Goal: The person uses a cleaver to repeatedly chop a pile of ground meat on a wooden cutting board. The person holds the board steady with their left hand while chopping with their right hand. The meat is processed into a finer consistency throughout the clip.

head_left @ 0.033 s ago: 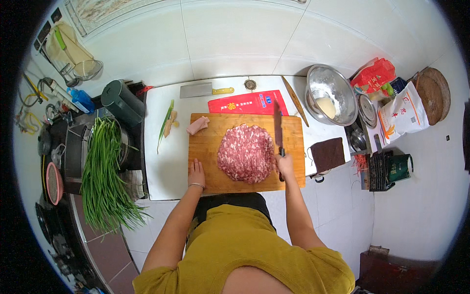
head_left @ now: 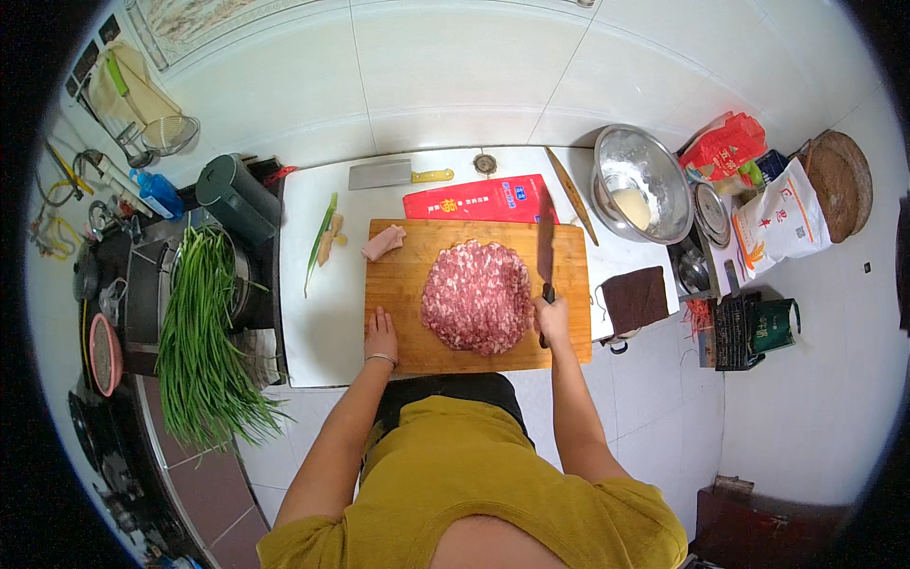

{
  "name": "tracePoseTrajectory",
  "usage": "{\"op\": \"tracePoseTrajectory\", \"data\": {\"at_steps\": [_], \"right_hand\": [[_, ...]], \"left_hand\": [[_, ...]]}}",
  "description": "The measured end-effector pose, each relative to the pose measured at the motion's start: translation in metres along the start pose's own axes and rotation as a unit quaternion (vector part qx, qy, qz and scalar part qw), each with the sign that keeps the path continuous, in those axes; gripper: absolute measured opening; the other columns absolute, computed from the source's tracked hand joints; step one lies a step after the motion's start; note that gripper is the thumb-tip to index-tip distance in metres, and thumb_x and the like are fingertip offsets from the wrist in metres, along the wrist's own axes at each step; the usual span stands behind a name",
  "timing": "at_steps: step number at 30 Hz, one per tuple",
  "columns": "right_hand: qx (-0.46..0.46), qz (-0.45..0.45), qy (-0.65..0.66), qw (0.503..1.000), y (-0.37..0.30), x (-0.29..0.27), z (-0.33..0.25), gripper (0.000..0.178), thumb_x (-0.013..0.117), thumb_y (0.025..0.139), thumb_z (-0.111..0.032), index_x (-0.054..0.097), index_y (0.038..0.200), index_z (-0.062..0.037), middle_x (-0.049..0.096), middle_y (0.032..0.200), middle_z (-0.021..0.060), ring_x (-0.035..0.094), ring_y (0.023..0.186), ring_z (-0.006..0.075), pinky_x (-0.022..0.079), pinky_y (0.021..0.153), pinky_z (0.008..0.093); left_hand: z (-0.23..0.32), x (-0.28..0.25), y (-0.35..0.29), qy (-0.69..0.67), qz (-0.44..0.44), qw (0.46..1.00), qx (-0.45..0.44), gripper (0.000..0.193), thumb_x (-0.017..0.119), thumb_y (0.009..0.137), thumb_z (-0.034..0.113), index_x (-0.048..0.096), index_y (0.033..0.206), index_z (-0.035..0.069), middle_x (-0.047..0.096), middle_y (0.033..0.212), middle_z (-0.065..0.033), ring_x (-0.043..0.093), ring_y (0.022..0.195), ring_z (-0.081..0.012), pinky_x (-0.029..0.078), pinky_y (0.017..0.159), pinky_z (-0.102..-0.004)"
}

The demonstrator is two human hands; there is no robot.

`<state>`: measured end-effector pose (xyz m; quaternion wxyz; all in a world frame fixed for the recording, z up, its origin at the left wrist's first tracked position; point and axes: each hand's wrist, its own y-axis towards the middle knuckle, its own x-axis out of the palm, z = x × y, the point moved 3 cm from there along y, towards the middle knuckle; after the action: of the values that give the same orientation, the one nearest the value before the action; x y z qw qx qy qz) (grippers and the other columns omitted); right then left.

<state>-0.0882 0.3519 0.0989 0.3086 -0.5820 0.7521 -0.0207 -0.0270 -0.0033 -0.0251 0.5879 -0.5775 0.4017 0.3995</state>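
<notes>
A wide, flattened mound of minced meat (head_left: 476, 297) covers the middle of the wooden cutting board (head_left: 398, 284). My right hand (head_left: 553, 321) is closed around the dark handle of a kitchen knife (head_left: 546, 237), its blade pointing away from me along the mound's right side. Whether the blade touches the board I cannot tell. Flat on the board's left edge rests my left hand (head_left: 381, 339), fingers stretched out and holding nothing. A pale pink piece of meat (head_left: 383, 243) lies at the board's far left corner.
Behind the board lie a cleaver (head_left: 379, 174) and a red packet (head_left: 474, 199). A green onion (head_left: 320, 242) with ginger pieces (head_left: 330, 239) is at left, near long green chives (head_left: 204, 351). A steel bowl (head_left: 664, 161) holding something pale stands far right, beside a dark cloth (head_left: 637, 300).
The knife has shifted slightly to the right and its blade has turned a little, with my right hand moving along. My left hand and the minced meat stay as they were.
</notes>
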Motion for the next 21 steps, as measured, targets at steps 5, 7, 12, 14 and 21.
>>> {"op": "tracePoseTrajectory", "data": {"at_steps": [5, 7, 12, 14, 21], "right_hand": [[0.012, 0.071, -0.099, 0.993, 0.052, 0.059, 0.131, 0.020, 0.052, 0.066, -0.016, 0.053, 0.062, 0.0039, 0.051, 0.053, 0.0063, 0.049, 0.048, 0.0186, 0.035, 0.046, 0.0326], [0.028, 0.006, -0.065, 0.997, 0.038, 0.055, 0.084, 0.021, 0.054, 0.066, -0.017, 0.053, 0.061, 0.0032, 0.050, 0.052, 0.0057, 0.047, 0.046, 0.0168, 0.035, 0.044, 0.0319], [-0.122, -0.005, 0.093, 0.988, -0.010, 0.034, -0.016, 0.017, 0.056, 0.068, -0.013, 0.052, 0.059, 0.0012, 0.048, 0.050, 0.0047, 0.042, 0.040, 0.0144, 0.031, 0.039, 0.0302], [-0.045, 0.010, 0.002, 0.999, 0.002, 0.053, 0.031, 0.015, 0.054, 0.069, -0.010, 0.051, 0.061, 0.0029, 0.047, 0.050, 0.0052, 0.045, 0.044, 0.0166, 0.036, 0.044, 0.0333], [-0.039, -0.024, -0.072, 0.996, -0.013, 0.037, -0.037, 0.024, 0.056, 0.066, -0.018, 0.054, 0.067, 0.0058, 0.050, 0.050, 0.0110, 0.051, 0.048, 0.0215, 0.040, 0.050, 0.0353]], "left_hand": [[0.013, -0.041, -0.002, -0.018, -0.033, 0.999, 0.020, 0.074, 0.059, 0.070, 0.011, 0.016, 0.129, -0.002, 0.005, 0.138, -0.0150, 0.015, 0.125, -0.0307, 0.026, 0.099, -0.0339], [0.012, -0.072, -0.018, -0.029, -0.080, 0.996, 0.003, 0.078, 0.063, 0.067, 0.012, 0.017, 0.128, -0.002, 0.005, 0.138, -0.0148, 0.015, 0.125, -0.0303, 0.026, 0.099, -0.0334], [-0.005, 0.015, 0.004, 0.065, 0.138, 0.988, 0.008, 0.098, 0.074, 0.053, 0.018, 0.016, 0.129, -0.002, 0.004, 0.138, -0.0140, 0.015, 0.125, -0.0294, 0.027, 0.099, -0.0335], [-0.004, 0.027, 0.009, 0.072, 0.149, 0.986, 0.021, 0.100, 0.075, 0.051, 0.018, 0.015, 0.129, -0.002, 0.005, 0.138, -0.0141, 0.015, 0.125, -0.0293, 0.027, 0.099, -0.0337], [0.003, -0.027, -0.009, -0.038, -0.030, 0.999, 0.013, 0.084, 0.065, 0.063, 0.012, 0.015, 0.129, -0.002, 0.005, 0.138, -0.0143, 0.015, 0.125, -0.0295, 0.029, 0.097, -0.0352]]}}
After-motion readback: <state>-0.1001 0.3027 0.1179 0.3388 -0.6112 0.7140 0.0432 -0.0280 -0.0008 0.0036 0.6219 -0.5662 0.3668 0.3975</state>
